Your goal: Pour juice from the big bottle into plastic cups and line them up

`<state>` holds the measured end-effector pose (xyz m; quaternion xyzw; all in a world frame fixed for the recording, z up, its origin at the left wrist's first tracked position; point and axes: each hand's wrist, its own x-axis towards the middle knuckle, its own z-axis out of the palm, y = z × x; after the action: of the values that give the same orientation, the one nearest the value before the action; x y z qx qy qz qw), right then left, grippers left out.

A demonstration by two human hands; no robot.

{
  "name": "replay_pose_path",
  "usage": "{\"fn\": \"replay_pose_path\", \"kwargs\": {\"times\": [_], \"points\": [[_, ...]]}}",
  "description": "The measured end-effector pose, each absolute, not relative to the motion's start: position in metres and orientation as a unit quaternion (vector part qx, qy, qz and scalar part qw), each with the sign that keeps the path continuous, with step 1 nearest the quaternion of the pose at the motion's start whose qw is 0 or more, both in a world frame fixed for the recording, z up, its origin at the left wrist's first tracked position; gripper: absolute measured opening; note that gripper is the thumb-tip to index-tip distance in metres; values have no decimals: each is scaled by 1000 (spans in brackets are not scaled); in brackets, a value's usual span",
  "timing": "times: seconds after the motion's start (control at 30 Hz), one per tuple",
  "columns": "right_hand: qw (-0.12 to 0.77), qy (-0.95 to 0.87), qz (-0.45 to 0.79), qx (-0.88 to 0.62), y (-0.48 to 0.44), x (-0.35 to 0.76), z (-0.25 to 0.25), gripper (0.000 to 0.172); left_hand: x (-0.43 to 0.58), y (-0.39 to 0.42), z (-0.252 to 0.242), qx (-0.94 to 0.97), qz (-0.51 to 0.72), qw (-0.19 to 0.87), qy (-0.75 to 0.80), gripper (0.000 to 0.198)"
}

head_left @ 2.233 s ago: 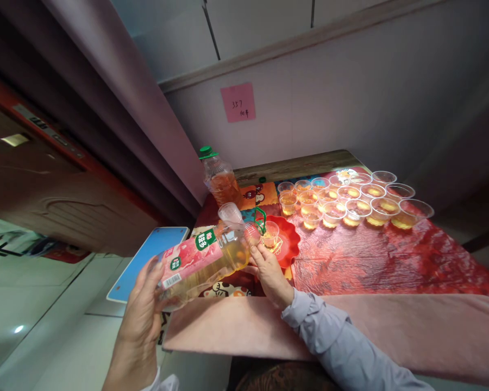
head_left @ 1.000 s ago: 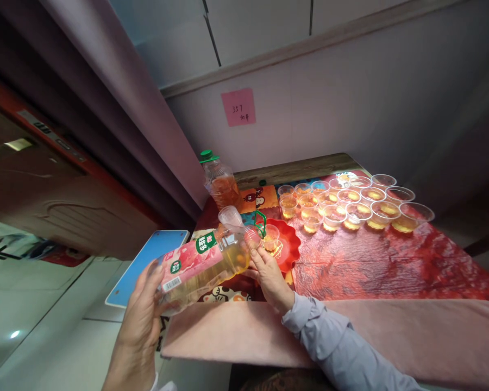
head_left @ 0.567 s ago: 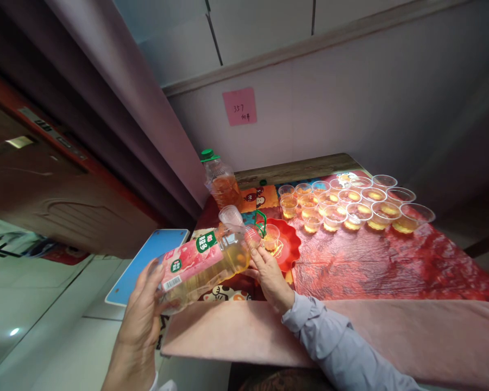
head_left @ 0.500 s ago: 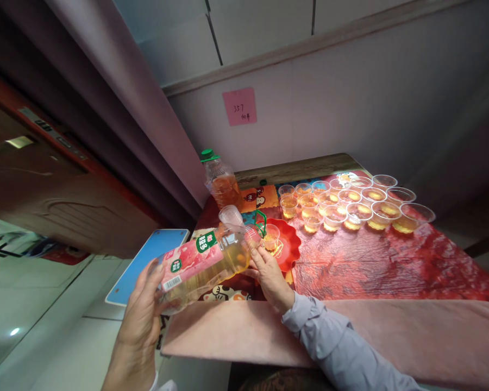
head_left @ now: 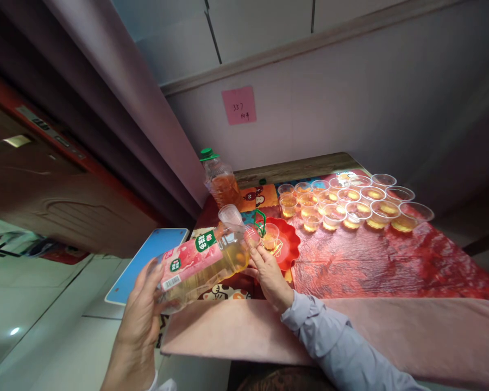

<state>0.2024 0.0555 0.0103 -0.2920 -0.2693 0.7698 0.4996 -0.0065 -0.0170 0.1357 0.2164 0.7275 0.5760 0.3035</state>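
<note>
A large clear bottle [head_left: 206, 260] with a pink label and yellow liquid lies tilted in my left hand [head_left: 140, 315], which is wrapped round its base. The fingers of my right hand [head_left: 269, 271] are closed on the bottle's neck, near the green handle. Under the neck is a red scalloped tray [head_left: 291, 250] with a plastic cup [head_left: 271, 233] on it. Beyond the bottle's shoulder sit clear empty-looking cups [head_left: 229, 214], one in another. Several cups of yellow drink [head_left: 334, 214] stand in rows to the right.
Another bottle [head_left: 224, 184], holding orange-red liquid, stands at the back left. A blue board [head_left: 146, 266] is left of the table. Pink cloth [head_left: 236, 331] covers the near edge. A pink note [head_left: 239, 105] is on the wall.
</note>
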Motion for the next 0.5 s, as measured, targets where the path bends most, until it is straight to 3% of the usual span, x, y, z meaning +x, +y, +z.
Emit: {"fn": "replay_pose_path", "kwargs": {"times": [0.5], "points": [[504,-269,772,-278,55,202,7,64,-8,-17,132,216,575,301,729,81]]}}
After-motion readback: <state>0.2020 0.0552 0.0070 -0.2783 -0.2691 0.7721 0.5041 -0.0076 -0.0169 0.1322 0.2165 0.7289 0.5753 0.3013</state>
